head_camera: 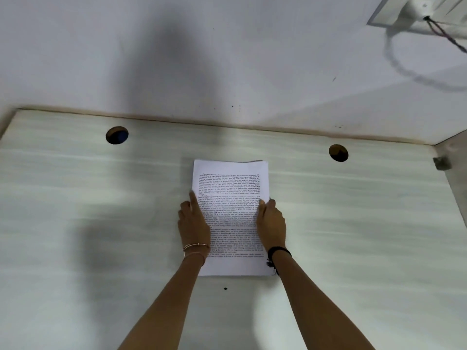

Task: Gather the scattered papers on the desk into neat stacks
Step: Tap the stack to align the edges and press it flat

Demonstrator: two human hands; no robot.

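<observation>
A stack of white printed papers (pixel 231 195) lies flat in the middle of the pale desk (pixel 101 198), its long side running away from me. My left hand (pixel 193 224) presses against the stack's left edge with the fingers straight, index pointing forward. My right hand (pixel 271 223) lies along the right edge, fingers loosely bent against the sheets. Both wrists cover the lower corners of the top page. A few lower sheets peek out at the far right corner.
Two round cable holes (pixel 117 135) (pixel 338 153) sit in the desk near the wall. A white wall (pixel 227 59) rises behind the desk. A socket with a dark cable (pixel 429 21) hangs at the top right. A side panel (pixel 452 173) bounds the desk's right end.
</observation>
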